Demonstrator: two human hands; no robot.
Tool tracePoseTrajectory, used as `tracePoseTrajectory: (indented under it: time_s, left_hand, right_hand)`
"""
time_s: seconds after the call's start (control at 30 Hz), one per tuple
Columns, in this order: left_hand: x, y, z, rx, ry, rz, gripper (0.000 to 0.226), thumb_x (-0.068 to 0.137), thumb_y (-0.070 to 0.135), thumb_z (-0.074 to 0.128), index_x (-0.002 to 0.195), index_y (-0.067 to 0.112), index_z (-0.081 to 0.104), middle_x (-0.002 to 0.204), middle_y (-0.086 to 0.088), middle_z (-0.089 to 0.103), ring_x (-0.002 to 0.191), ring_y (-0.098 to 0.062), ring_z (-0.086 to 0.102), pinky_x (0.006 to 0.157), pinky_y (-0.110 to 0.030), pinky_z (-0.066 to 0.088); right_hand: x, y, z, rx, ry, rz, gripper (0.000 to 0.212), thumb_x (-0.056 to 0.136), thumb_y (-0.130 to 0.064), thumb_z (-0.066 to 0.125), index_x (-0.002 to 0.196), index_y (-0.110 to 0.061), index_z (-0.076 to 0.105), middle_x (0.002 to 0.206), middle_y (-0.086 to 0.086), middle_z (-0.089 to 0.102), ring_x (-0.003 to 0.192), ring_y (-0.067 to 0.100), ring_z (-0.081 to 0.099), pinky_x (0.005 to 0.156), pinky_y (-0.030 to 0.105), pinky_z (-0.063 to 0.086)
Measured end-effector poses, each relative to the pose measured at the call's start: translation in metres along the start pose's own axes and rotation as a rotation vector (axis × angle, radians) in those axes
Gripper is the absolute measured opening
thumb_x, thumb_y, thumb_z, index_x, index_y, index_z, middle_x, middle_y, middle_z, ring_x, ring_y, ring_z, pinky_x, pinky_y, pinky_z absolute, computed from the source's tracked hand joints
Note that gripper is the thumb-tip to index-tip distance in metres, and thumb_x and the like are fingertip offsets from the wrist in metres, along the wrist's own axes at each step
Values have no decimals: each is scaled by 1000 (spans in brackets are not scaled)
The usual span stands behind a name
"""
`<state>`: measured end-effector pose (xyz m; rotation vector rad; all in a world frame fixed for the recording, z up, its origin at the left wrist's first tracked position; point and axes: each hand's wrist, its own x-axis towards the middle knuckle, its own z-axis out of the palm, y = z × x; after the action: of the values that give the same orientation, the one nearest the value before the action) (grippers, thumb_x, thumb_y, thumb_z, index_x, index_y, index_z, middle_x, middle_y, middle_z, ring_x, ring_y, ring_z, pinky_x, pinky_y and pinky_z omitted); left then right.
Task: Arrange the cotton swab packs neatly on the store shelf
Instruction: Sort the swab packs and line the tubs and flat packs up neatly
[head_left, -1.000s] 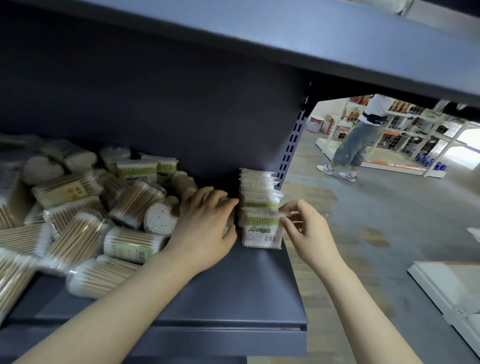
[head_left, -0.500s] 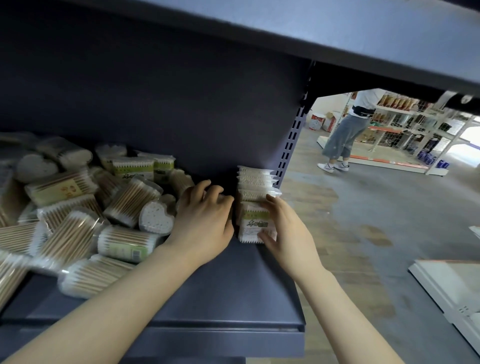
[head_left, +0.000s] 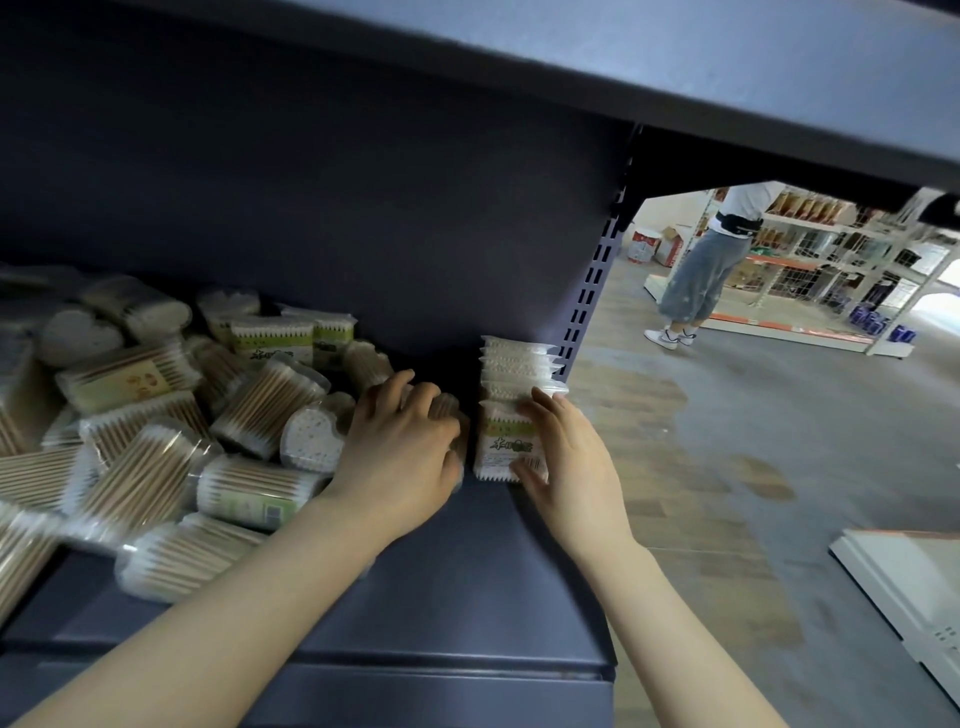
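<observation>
Both hands (head_left: 563, 457) on shelved swab packs (head_left: 506, 415)

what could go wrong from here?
1. The upright row of flat white swab packs stands at the dark shelf's right end; pressure from the right hand could tip packs off.
2. The left hand, reaching into the loose heap of clear swab tubs, might roll some off the front edge.

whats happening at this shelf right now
A person is sorting cotton swab packs on a dark store shelf. The right hand presses against a neat row of flat packs standing at the shelf's right end. The left hand rests on a pack beside it. A jumbled pile of packs lies to the left.
</observation>
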<state>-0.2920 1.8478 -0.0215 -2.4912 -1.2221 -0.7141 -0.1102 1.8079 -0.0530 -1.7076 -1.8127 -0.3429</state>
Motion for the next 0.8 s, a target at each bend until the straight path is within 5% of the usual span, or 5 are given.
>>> tracePoseTrajectory:
  time_s: [0.2, 0.5, 0.6, 0.7, 0.8]
  left_hand:
    - [-1, 0, 0, -28, -49, -26, 22, 49, 24, 84, 66, 18, 70, 96, -10, 67, 100, -39, 61, 66, -48, 52]
    - [-4, -2, -5, -72, -117, -1, 13, 57, 25, 76, 62, 16, 67, 100, -11, 67, 103, -43, 59, 66, -51, 51]
    - [-4, 1, -9, -135, -208, -58, 21, 78, 30, 63, 92, 15, 69, 136, -12, 48, 134, -40, 29, 97, -54, 34]
    - [-4, -3, -13, -125, -268, -124, 55, 86, 49, 33, 133, 22, 45, 153, -6, 19, 142, -29, 0, 111, -46, 15]
    - [-6, -10, -18, -96, -173, -89, 52, 82, 44, 38, 119, 15, 59, 135, -14, 47, 133, -39, 33, 95, -56, 37]
  right_hand:
    - [1, 2, 2, 5, 24, -10, 65, 60, -2, 71, 123, -10, 56, 131, 8, 53, 124, 27, 44, 105, 29, 29]
    - [5, -7, -9, 16, 14, -34, 68, 62, -11, 64, 127, -18, 45, 129, 13, 50, 114, 33, 50, 95, 36, 39]
    - [7, -11, -11, 17, 20, -36, 70, 62, -11, 63, 127, -21, 42, 128, 15, 51, 112, 34, 51, 93, 37, 41]
    - [7, -17, -14, 21, 29, -39, 71, 62, -9, 63, 129, -22, 41, 128, 15, 51, 113, 33, 49, 95, 39, 40]
    - [10, -22, -17, -43, 77, -54, 69, 62, -13, 60, 127, -22, 41, 125, 14, 53, 112, 31, 47, 99, 46, 39]
